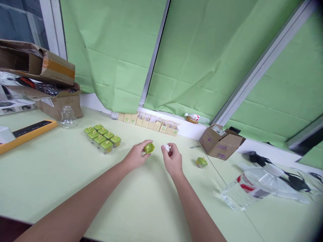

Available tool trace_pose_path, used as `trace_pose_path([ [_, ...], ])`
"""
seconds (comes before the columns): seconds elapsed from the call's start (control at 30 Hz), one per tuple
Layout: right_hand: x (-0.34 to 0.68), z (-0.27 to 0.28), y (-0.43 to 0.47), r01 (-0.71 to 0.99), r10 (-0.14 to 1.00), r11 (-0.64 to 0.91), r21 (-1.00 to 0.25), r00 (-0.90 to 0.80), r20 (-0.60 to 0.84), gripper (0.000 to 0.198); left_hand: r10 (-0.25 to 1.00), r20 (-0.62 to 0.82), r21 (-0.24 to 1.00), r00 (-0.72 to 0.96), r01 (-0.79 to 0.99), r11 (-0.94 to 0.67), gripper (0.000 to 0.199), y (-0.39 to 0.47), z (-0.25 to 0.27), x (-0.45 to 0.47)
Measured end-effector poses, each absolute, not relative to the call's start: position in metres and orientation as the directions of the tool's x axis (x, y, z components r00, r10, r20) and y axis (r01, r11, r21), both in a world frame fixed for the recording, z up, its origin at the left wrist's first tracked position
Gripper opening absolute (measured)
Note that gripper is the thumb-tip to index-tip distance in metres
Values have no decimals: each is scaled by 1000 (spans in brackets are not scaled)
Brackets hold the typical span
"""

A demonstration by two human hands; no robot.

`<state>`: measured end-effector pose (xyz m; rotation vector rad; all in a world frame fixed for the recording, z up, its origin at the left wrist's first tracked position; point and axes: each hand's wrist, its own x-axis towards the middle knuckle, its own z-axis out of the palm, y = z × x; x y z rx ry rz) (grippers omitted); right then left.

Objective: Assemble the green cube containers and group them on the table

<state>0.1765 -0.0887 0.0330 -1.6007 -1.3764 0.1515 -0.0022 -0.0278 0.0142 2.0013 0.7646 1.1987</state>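
My left hand is closed around a small green lid, its hollow underside turned to the right. Just across from it, my right hand pinches a small white round piece between thumb and fingers. The two pieces are apart, held above the table. Left of my hands stand several small clear jars with green lids, grouped in rows, each with a loop on top. One more green-lidded jar stands alone to the right of my right hand.
Small cardboard boxes line the table's back edge. An open carton and a large water bottle stand at right, near black cables. At left are a glass vessel, an orange power strip and stacked cartons.
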Motion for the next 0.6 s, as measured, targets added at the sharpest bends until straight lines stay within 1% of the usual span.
trace_pose_path([
  [0.1,173,28,-88,758,882,90,-646,240,405,35,774,523,795,358,124,-594,49,-25,12,-3],
  [0.17,174,27,-87,795,897,99,-599,189,399,34,776,532,794,339,120,-596,50,-24,10,-3],
  [0.27,177,30,-87,787,855,113,-607,235,463,36,775,534,795,338,110,-596,51,-21,8,-4],
  [0.33,178,32,-87,768,838,99,-632,279,470,38,776,532,795,339,115,-595,51,-20,7,-4],
  [0.4,178,32,-87,769,859,84,-634,266,437,37,776,534,784,334,147,-603,50,-20,8,-5],
  [0.53,174,27,-87,801,914,75,-594,183,362,32,783,540,751,309,241,-614,49,-21,11,-8],
  [0.6,171,25,-87,817,922,69,-572,166,349,29,785,543,753,298,242,-612,49,-20,12,-9],
])
